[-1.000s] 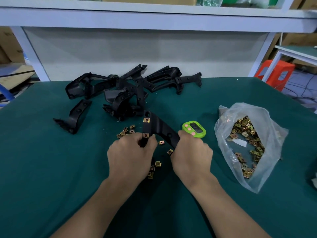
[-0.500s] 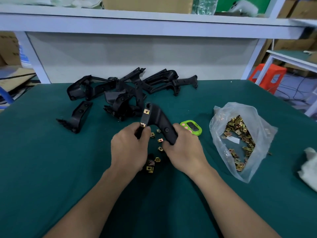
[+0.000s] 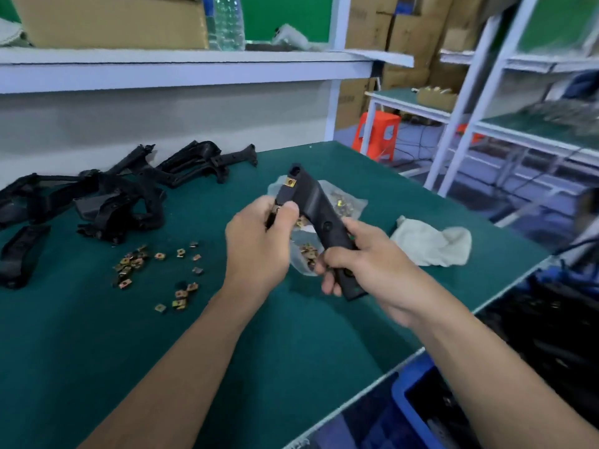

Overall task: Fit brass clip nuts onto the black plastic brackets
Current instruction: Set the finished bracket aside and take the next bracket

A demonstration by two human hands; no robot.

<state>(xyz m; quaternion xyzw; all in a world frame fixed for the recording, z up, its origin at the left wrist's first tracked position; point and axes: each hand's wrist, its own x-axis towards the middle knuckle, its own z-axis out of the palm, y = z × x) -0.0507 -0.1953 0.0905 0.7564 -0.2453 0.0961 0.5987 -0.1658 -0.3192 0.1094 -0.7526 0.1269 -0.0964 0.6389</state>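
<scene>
Head view: black bracket (image 3: 316, 209) now lifted off worktop (image 3: 97, 351), up in air between both hands. Left hand (image 3: 259, 244) fingers pinch short arm. Right hand (image 3: 369, 257) fingers wrap long end. One brass clip nut (image 3: 289, 182) sits near top. View swings right toward blue bin (image 3: 418, 413). Bracket looks about done, maybe going there.

- No text, label, brand or number can be read anywhere in the view.
- The stacked brown cardboard boxes (image 3: 363, 30) behind the white shelf post carry faint dark print, but it is too blurred to make out.
</scene>
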